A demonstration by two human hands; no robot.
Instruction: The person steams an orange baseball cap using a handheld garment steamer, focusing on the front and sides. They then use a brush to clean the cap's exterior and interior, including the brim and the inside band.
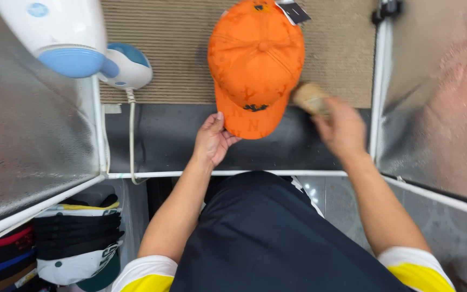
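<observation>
On mat: left hand (212, 139) pinches orange cap (256, 65) brim; right hand (340, 127) grips brush (309, 97).

A cap workshop: steamer (66, 40) over padded bench (179, 48), stacked caps (77, 238) below.

At the top centre of the frame an orange cap (256, 62) lies on a ribbed beige mat (179, 48). The left hand (212, 139) pinches its brim, while the right hand (340, 128) holds a blurred tan brush (308, 96) against the cap's right edge. A stack of caps (77, 238) sits lower left.
</observation>
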